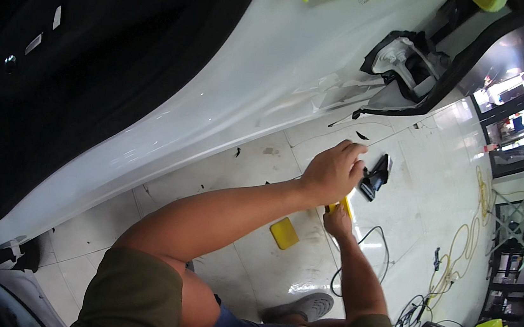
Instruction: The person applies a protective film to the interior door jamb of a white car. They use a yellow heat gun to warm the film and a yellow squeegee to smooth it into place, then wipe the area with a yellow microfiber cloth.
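Note:
My left hand [332,173] reaches out above the floor, palm down. Its fingers are loosely curved, with a gap between thumb and forefinger and nothing visible in it. Just below it, my right hand [338,222] is closed around a yellow handheld thing [345,205]; my left hand and right fingers hide most of it, so its kind cannot be made out. To the left of my right hand, a yellow rounded rectangular pad [284,233] lies on the floor. Beyond my hands lies a black folded piece [375,178] with a glossy edge.
A white car body panel [219,89] runs along the left, beside dark door trim [96,37]. An opened lamp recess [403,63] shows at its far end. Black cable [386,253] and yellow hose [457,248] lie on the tiles, where black scraps are scattered.

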